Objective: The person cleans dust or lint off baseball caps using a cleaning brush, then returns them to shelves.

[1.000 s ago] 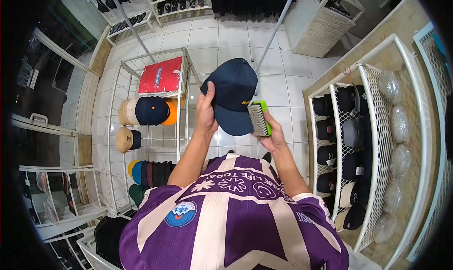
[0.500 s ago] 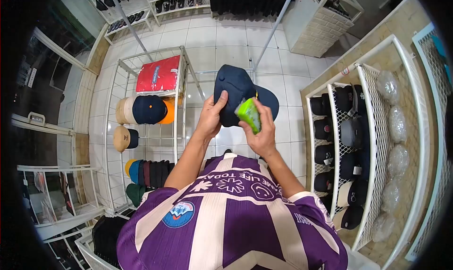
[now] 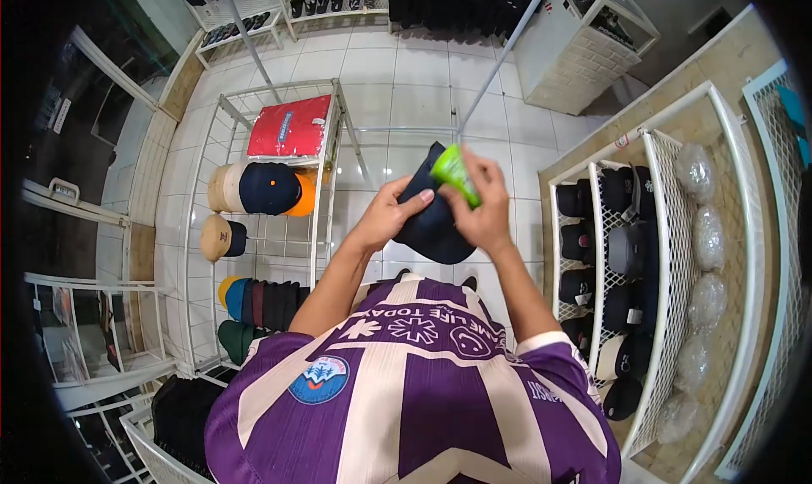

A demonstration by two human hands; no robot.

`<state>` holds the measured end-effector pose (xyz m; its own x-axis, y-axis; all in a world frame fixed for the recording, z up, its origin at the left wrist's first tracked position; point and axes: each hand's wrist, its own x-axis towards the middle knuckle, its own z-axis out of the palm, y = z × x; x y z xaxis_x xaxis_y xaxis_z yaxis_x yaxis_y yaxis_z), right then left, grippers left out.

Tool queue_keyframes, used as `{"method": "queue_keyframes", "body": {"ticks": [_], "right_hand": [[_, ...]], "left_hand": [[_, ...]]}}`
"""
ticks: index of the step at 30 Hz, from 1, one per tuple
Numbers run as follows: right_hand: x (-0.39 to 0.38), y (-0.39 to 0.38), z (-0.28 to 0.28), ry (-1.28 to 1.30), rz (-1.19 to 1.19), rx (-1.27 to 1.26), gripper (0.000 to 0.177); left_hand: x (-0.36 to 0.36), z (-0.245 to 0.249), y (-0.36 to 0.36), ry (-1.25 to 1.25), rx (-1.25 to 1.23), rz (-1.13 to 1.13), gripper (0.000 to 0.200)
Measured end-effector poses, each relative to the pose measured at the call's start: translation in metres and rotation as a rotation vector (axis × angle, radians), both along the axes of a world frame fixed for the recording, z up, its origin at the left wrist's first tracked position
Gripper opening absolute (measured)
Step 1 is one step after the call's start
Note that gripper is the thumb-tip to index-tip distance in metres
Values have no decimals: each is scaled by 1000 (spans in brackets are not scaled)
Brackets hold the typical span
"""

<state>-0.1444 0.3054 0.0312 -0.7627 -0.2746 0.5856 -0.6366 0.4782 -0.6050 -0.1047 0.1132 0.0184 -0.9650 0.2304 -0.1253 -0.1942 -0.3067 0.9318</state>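
Observation:
A dark navy cap (image 3: 436,235) is held up in front of my chest. My left hand (image 3: 389,215) grips it by its left side, thumb lying on top and the other fingers hidden beneath. In my right hand (image 3: 486,203) is a bright green block (image 3: 455,175), small enough for the palm, with pale markings; its exact kind is unclear. Thumb and fingers close round the block, which overlaps the upper right part of the cap in this view.
To the left, a white wire rack (image 3: 334,112) carries a red packaged garment (image 3: 292,127) and several caps (image 3: 269,188). White mesh shelves (image 3: 668,230) at right hold more caps and clear plastic domes (image 3: 709,235). A brick-patterned counter (image 3: 567,57) stands behind, near dark hanging clothes (image 3: 448,6).
The cap has turned and tilted, its brim swinging from the right down toward my body. My right hand has moved up slightly with the green block.

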Motion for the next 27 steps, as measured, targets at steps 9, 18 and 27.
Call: {"method": "queue_keyframes", "body": {"ticks": [9,18,27], "right_hand": [[-8,-5,12,-43,43,-4,61],[-3,16,0,-184,9,-264,55],[-7,58,-49,-490,-35,-390,52]], "left_hand": [[4,-3,-7,-9,-38,-81,29],[20,2,-11,31,6,-73,39],[16,-13,-19,11,86,-116,45]]}}
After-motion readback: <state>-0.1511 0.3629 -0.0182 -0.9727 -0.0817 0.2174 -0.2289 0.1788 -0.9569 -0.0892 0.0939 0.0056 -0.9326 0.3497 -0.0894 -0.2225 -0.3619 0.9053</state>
